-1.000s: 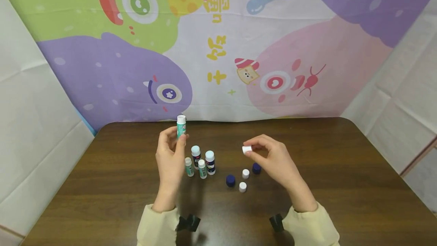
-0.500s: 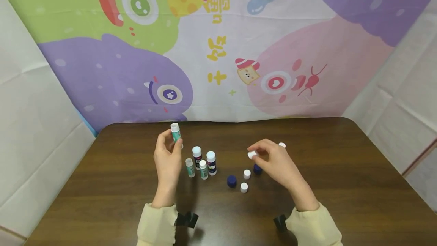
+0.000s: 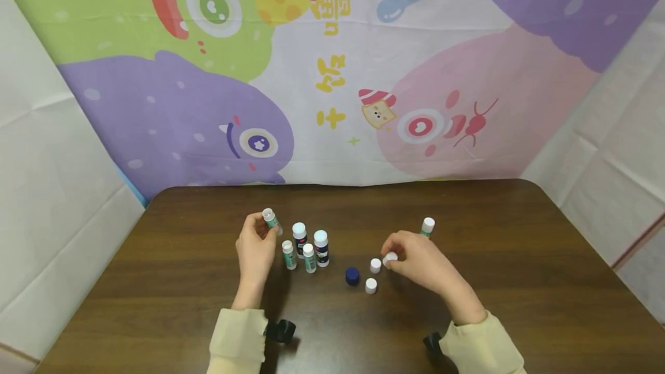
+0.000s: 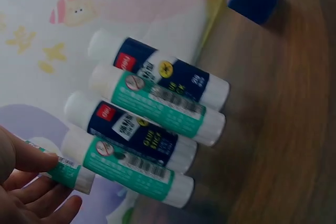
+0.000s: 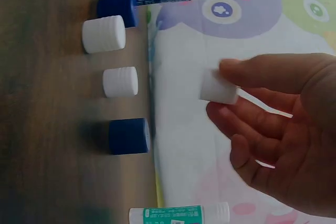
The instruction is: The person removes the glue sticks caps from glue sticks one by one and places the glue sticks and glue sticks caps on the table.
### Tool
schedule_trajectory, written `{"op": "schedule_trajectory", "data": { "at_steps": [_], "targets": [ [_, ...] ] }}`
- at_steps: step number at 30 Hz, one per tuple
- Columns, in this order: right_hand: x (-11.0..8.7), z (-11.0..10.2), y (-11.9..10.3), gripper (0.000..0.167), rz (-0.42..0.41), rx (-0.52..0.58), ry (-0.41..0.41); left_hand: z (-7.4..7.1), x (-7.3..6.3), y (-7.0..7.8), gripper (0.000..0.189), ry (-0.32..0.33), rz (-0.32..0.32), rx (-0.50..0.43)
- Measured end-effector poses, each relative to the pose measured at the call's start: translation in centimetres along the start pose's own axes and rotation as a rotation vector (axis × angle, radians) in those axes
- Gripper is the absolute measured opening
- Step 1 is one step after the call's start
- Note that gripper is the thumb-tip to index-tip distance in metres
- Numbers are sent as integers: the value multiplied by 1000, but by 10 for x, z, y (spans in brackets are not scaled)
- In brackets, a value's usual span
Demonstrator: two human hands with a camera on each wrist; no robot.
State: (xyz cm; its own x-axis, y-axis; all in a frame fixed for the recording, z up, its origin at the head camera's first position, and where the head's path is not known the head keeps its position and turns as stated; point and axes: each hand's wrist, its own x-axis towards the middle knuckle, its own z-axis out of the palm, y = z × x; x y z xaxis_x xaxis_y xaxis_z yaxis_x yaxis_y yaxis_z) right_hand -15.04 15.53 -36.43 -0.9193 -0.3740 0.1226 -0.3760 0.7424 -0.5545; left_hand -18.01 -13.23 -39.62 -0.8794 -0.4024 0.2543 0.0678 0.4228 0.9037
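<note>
My left hand (image 3: 256, 250) pinches a green-and-white glue stick (image 3: 271, 220), its uncapped white end tilted up. Just right of it several uncapped glue sticks stand upright: two navy ones, the nearer a navy glue stick (image 4: 134, 135), and two green ones, such as the green glue stick (image 4: 157, 108). Between thumb and fingers, my right hand (image 3: 422, 263) pinches a white cap (image 5: 219, 86), held above the loose caps. On the table below are a white cap (image 3: 375, 265), another white cap (image 3: 371, 286) and a navy cap (image 3: 352, 276). A second navy cap (image 5: 129, 136) shows in the right wrist view.
Beyond my right hand stands a green glue stick (image 3: 428, 226) with a white top, apart from the others. The dark wooden table (image 3: 171, 305) ends at a cartoon-printed cloth (image 3: 332, 160) hanging behind it.
Both hands have come down toward the table, the left with its glue stick and the right with the white cap. The lone glue stick behind the right hand has come into view.
</note>
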Motion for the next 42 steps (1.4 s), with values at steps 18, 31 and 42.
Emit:
{"op": "schedule_trajectory", "data": {
  "at_steps": [18, 31, 42],
  "targets": [
    [-6, 16, 9, 16, 50, -36, -250, 8, -2, -22, 25, -50, -57, 156],
    [-3, 21, 10, 20, 120, -88, -234, 13, -3, -28, 24, -81, -33, 170],
    [-1, 25, 12, 21, 127, -103, -231, 14, -3, -31, 27, -124, -21, 202]
  ]
}}
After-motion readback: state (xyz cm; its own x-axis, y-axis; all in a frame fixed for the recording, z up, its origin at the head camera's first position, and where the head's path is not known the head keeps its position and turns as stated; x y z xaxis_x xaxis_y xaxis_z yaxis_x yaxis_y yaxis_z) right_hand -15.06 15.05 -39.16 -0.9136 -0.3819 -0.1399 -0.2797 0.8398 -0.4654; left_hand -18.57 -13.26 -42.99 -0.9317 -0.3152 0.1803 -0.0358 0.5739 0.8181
